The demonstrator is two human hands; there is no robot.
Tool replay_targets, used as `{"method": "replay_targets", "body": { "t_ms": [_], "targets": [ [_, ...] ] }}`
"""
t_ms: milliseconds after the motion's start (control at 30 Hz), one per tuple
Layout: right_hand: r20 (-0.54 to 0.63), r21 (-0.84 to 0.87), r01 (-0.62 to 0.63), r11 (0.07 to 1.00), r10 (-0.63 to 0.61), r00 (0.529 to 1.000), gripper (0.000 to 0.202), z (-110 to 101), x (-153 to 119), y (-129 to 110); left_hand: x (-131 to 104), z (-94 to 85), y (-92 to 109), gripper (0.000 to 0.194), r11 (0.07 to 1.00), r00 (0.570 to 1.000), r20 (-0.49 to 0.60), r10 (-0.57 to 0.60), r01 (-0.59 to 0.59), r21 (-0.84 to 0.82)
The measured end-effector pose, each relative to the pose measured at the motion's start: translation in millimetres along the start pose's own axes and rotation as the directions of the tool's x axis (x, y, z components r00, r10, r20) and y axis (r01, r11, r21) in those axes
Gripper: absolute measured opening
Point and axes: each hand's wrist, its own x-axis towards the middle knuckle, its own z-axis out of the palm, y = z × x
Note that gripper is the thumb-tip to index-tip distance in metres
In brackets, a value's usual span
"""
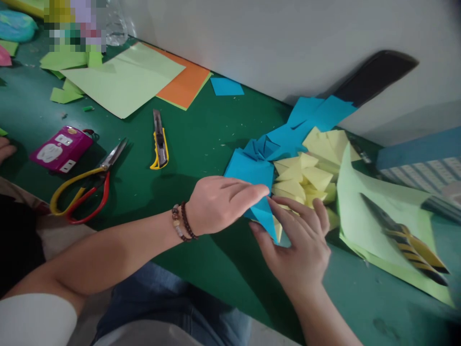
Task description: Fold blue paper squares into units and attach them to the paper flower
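Between my two hands is a piece of folded blue paper [264, 216], its pointed end angled downward. My left hand [223, 202], with beaded bracelets at the wrist, is closed on the paper's upper edge. From the right, my right hand [302, 240] grips the same piece between thumb and fingers. Just beyond the hands lie blue paper sheets [252, 166] and a pile of folded pale yellow paper pieces [306, 178]. Part of the held paper is hidden behind the fingers.
A yellow box cutter [160, 142], scissors [95, 182] and a purple box [61, 149] lie to the left. Pale green paper [122, 79] covers orange paper [185, 84] near the wall. At right, pliers [406, 240] rest on green sheets [378, 202]. Another person's hand [5, 149] shows at far left.
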Motion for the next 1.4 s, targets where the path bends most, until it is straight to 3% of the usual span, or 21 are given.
{"method": "replay_targets", "body": {
  "t_ms": [100,167,267,333,467,633,767,933,1067,1233,1400],
  "targets": [
    [0.008,0.203,-0.038,0.979,0.037,0.999,0.044,-4,-1,6,1,-1.1,1,0.019,0.999,1.000,-0.030,0.002,-0.003,-0.049],
    [-0.017,0.360,-0.116,0.926,0.131,0.991,0.052,-7,-1,9,2,-1.6,1,0.019,0.996,0.999,-0.046,0.021,-0.025,-0.088],
    [-0.027,0.419,-0.180,0.890,0.210,0.977,0.029,-9,2,13,2,-1.4,3,0.018,0.986,0.997,-0.062,0.053,-0.062,-0.154],
    [-0.029,0.385,-0.133,0.913,0.156,0.987,0.019,-9,4,16,1,-1.0,4,0.020,0.979,0.997,-0.050,0.055,-0.064,-0.192],
    [-0.015,0.428,-0.026,0.903,0.036,0.999,0.026,-8,7,21,-2,0.1,6,0.022,0.964,1.000,0.018,0.020,-0.014,-0.265],
    [0.017,0.523,-0.010,0.852,0.002,1.000,0.022,-8,8,27,-2,1.1,5,0.022,0.874,0.983,0.153,-0.099,0.159,-0.459],
    [0.043,0.575,-0.058,0.816,0.041,0.998,0.015,-8,9,26,-1,1.6,6,0.023,0.727,0.931,0.314,-0.186,0.345,-0.593],
    [0.109,0.598,-0.174,0.783,0.135,0.985,0.008,-7,9,25,4,0.2,10,0.025,0.572,0.836,0.459,-0.301,0.544,-0.615],
    [0.165,0.650,-0.301,0.697,0.257,0.952,0.005,-5,6,27,10,-0.6,10,0.032,0.440,0.743,0.562,-0.362,0.668,-0.600],
    [0.180,0.632,-0.416,0.654,0.398,0.900,0.015,-8,3,22,12,3.1,6,0.041,0.468,0.630,0.664,-0.403,0.765,-0.442],
    [0.143,0.573,-0.267,0.775,0.226,0.964,0.024,-12,5,13,11,7.2,5,0.045,0.484,0.579,0.711,-0.398,0.791,-0.373]
  ]
}}
